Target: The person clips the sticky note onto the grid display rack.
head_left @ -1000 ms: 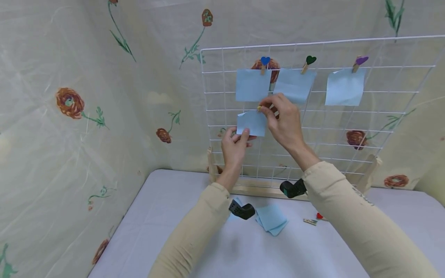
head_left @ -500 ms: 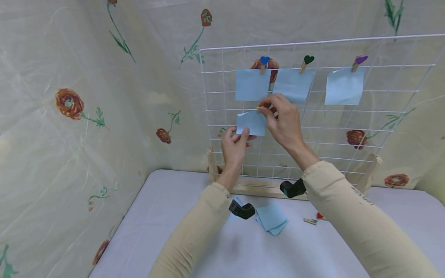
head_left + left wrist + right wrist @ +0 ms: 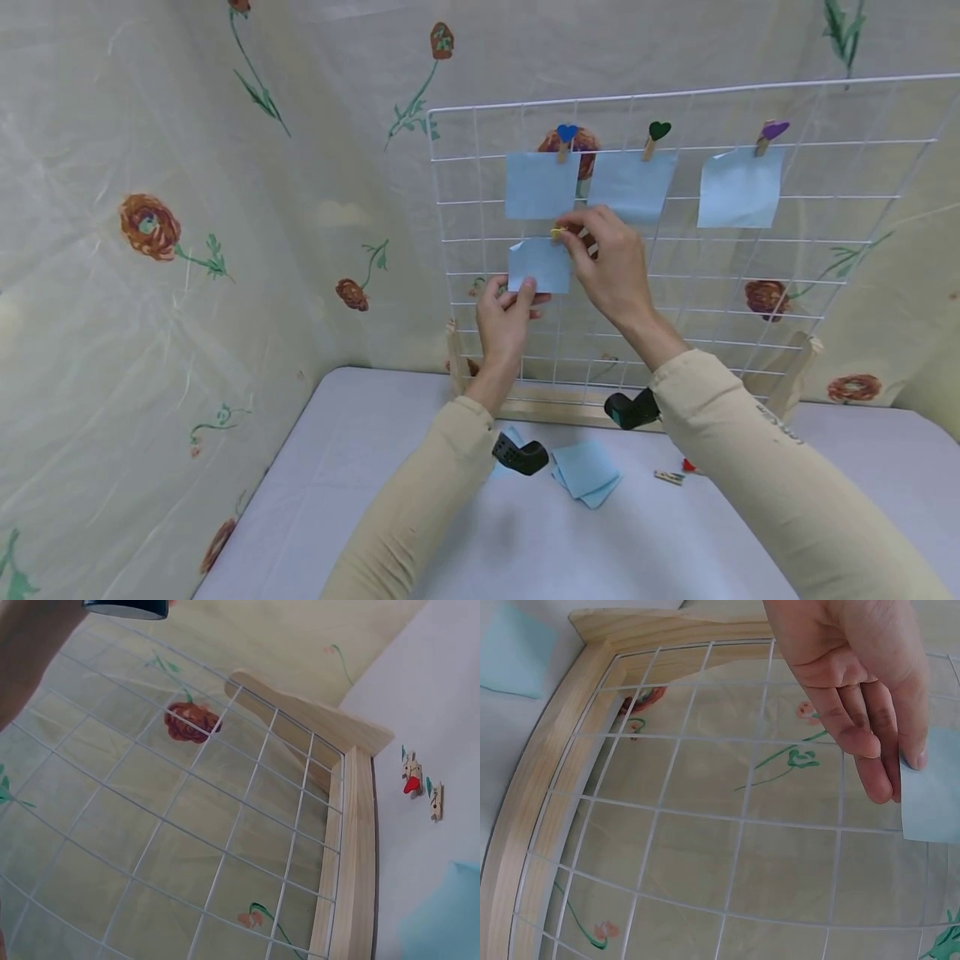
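Note:
In the head view my left hand [image 3: 504, 321] pinches the lower edge of a light blue paper note [image 3: 542, 265], thumb in front and fingers behind. The right wrist view also shows the left thumb over the note [image 3: 934, 795]. My right hand [image 3: 615, 262] pinches a small yellow-topped clip [image 3: 557, 233] at the note's upper right corner; the fingers hide most of it. Both hands are in front of a white wire grid [image 3: 712, 275]. Above them hang three blue notes, held by clothespins with a blue heart [image 3: 567, 133], a green heart [image 3: 659, 131] and a purple heart [image 3: 774, 130].
A wooden stand [image 3: 555, 410] carries the grid on the table [image 3: 375, 442]. Loose blue notes [image 3: 587, 473] lie in front of it. Clothespins lie farther right, one with a red heart [image 3: 412, 784]. Flowered sheeting [image 3: 262, 167] covers the walls.
The head view has shifted slightly. Slightly more of the yellow clip shows at my right fingertips; both hands otherwise keep their places on the note.

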The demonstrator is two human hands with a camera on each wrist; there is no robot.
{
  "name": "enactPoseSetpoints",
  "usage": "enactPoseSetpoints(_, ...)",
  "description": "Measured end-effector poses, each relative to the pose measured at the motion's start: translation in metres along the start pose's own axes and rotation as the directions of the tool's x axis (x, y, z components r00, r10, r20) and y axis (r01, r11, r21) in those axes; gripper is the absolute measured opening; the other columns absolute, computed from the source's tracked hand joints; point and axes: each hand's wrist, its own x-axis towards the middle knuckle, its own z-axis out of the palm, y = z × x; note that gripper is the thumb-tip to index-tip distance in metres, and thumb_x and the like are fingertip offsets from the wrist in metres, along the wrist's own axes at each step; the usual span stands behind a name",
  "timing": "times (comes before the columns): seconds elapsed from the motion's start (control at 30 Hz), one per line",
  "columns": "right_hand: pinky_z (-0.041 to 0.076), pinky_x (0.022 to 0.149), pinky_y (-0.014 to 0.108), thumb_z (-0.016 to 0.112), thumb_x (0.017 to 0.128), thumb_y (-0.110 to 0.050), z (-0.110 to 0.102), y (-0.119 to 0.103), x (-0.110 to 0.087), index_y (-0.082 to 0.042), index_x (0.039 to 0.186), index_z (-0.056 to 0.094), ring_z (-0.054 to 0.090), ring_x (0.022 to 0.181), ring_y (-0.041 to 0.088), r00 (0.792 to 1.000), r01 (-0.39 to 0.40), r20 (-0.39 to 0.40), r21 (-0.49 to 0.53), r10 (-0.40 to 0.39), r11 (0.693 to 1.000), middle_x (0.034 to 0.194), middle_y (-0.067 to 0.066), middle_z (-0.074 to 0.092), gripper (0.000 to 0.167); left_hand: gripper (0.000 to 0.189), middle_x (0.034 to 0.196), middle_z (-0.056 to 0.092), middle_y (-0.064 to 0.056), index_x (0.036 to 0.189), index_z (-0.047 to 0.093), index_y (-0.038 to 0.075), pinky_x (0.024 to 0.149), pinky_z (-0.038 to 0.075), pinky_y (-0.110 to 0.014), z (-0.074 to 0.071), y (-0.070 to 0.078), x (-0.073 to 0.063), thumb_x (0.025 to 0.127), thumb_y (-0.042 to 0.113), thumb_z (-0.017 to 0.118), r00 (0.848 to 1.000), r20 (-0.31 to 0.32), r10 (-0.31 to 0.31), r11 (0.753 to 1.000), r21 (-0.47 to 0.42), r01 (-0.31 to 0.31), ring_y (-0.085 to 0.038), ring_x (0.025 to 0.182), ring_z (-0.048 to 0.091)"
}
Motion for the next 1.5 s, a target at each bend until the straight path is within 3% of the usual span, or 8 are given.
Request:
enactPoseSetpoints(0.07, 0.048, 0.064, 0.02, 0.059, 0.092, -0.01, -0.001, 0.0, -0.001, -0.003, 0.102, 0.068, 0.063, 0.075, 0.023, 1.0, -0.001, 0.003, -0.003, 0.001, 1.0, 0.093, 0.012, 0.065, 0.015, 0.025, 0.095, 0.07, -0.027, 0.111, 0.053, -0.003, 0.065, 0.058, -0.031, 0.0, -0.001, 0.0, 0.093, 0.014, 0.059, 1.0, 0.006, 0.009, 1.0, -0.007, -0.009, -0.041, 0.085, 0.068)
enactPoseSetpoints(0.2, 0.05, 0.065, 0.024, 0.057, 0.093, -0.008, -0.003, 0.0, -0.003, -0.003, 0.108, 0.067, 0.064, 0.078, 0.023, 1.0, -0.005, 0.015, -0.012, 0.005, 1.0, 0.099, 0.012, 0.067, 0.018, 0.024, 0.095, 0.069, -0.028, 0.112, 0.053, -0.003, 0.061, 0.056, -0.024, -0.001, -0.003, -0.001, 0.093, 0.012, 0.058, 1.0, 0.012, 0.024, 0.999, -0.025, -0.024, -0.045, 0.089, 0.066)
enactPoseSetpoints(0.5, 0.052, 0.063, 0.032, 0.057, 0.093, -0.008, -0.005, 0.001, -0.006, -0.002, 0.111, 0.064, 0.064, 0.073, 0.022, 1.0, 0.006, 0.01, 0.007, -0.006, 1.0, 0.101, 0.012, 0.068, 0.02, 0.024, 0.095, 0.069, -0.027, 0.113, 0.053, -0.001, 0.061, 0.057, -0.025, -0.001, -0.004, -0.002, 0.093, 0.011, 0.058, 1.0, 0.008, 0.026, 0.999, -0.031, -0.026, -0.045, 0.089, 0.066)
enactPoseSetpoints(0.8, 0.046, 0.061, 0.019, 0.057, 0.093, -0.01, -0.01, 0.005, -0.012, 0.0, 0.102, 0.064, 0.061, 0.068, 0.021, 1.0, -0.006, 0.014, 0.021, 0.005, 1.0, 0.089, 0.012, 0.066, 0.015, 0.029, 0.095, 0.068, -0.03, 0.118, 0.05, -0.001, 0.064, 0.058, -0.031, -0.004, -0.01, -0.002, 0.093, 0.008, 0.058, 0.999, 0.019, 0.041, 0.998, -0.056, -0.04, -0.045, 0.09, 0.066)
enactPoseSetpoints(1.07, 0.046, 0.058, 0.024, 0.057, 0.092, -0.011, -0.014, 0.011, -0.022, 0.0, 0.09, 0.065, 0.059, 0.063, 0.018, 0.999, -0.012, 0.04, -0.029, 0.013, 1.0, 0.075, 0.012, 0.066, 0.013, 0.028, 0.095, 0.071, -0.023, 0.117, 0.052, 0.004, 0.063, 0.057, -0.026, -0.01, -0.032, 0.008, 0.092, 0.013, 0.062, 0.999, 0.005, 0.044, 0.999, -0.023, -0.044, -0.033, 0.086, 0.07)
enactPoseSetpoints(1.23, 0.046, 0.056, 0.026, 0.055, 0.091, -0.009, -0.017, 0.016, -0.032, 0.0, 0.086, 0.063, 0.055, 0.062, 0.016, 0.997, -0.029, 0.07, -0.029, 0.031, 0.999, 0.072, 0.011, 0.063, 0.013, 0.023, 0.093, 0.072, -0.018, 0.111, 0.057, 0.004, 0.06, 0.055, -0.023, -0.012, -0.034, 0.008, 0.093, 0.017, 0.061, 0.999, -0.014, 0.051, 0.998, 0.043, -0.05, -0.024, 0.08, 0.071)
enactPoseSetpoints(1.5, 0.04, 0.057, 0.017, 0.053, 0.09, -0.007, -0.022, 0.03, -0.055, -0.001, 0.083, 0.061, 0.051, 0.06, 0.015, 0.991, -0.072, 0.106, -0.038, 0.076, 0.997, 0.068, 0.008, 0.059, 0.012, 0.02, 0.091, 0.07, -0.015, 0.107, 0.059, 0.005, 0.058, 0.05, -0.019, -0.013, -0.034, 0.005, 0.094, 0.021, 0.059, 0.998, -0.032, 0.054, 0.995, 0.087, -0.051, -0.011, 0.072, 0.066)
